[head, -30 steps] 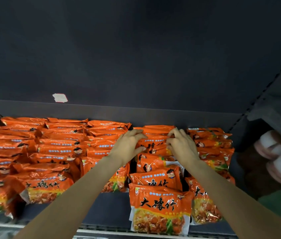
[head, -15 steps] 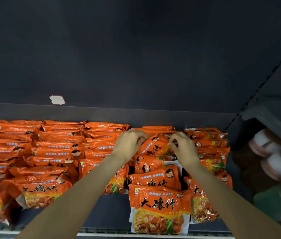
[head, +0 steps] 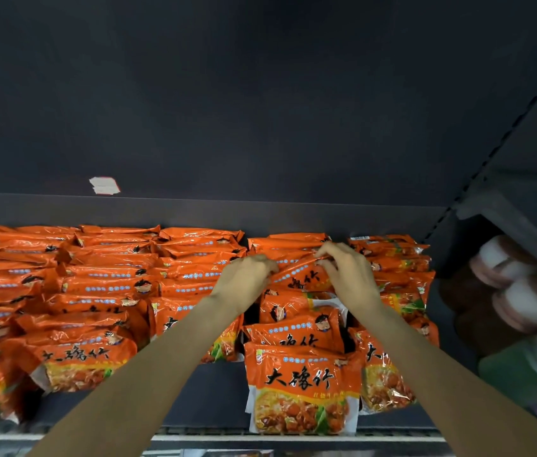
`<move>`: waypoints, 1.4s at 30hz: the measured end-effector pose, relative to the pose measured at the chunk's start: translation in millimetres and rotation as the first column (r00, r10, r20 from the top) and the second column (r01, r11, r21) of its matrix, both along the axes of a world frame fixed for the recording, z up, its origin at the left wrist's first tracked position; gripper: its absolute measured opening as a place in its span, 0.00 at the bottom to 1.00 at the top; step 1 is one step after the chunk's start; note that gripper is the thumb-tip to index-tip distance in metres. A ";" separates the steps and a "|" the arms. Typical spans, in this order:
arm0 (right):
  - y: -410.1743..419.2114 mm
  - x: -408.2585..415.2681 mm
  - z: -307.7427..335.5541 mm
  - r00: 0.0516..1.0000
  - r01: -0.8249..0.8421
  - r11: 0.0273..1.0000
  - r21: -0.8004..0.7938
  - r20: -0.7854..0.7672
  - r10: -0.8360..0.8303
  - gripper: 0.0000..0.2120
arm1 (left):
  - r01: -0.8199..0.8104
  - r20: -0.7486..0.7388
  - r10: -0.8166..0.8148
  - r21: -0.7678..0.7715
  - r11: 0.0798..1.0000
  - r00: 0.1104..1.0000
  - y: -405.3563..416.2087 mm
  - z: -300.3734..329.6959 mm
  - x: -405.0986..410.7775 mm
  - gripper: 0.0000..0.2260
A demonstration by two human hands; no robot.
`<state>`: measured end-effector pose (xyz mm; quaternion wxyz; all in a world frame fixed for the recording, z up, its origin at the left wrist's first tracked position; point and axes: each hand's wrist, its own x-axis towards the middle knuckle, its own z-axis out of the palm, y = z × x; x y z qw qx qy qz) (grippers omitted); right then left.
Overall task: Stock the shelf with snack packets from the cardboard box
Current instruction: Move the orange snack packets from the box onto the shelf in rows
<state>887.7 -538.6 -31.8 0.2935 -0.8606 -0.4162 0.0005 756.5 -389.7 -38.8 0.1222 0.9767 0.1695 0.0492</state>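
While both hands, left hand [head: 250, 275] and right hand [head: 348, 270], pinch the tilted packet [head: 300, 275] in their grip, it should be eased upright into its row.

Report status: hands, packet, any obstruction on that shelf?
Left hand and right hand both pinch the top edge of one orange packet, mid-row. Packed rows either side. Nothing blocking.

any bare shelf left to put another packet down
One bare patch of shelf floor at the front, between the left packet stack and the front centre packet. Behind it, where both hands work, rows sit tightly packed.
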 end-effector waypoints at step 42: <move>-20.7 -27.9 -18.9 0.993 0.114 0.980 0.164 -0.040 -0.109 0.04 | -0.013 0.087 0.012 0.006 1.000 0.996 -14.5 -10.4 -29.0 0.33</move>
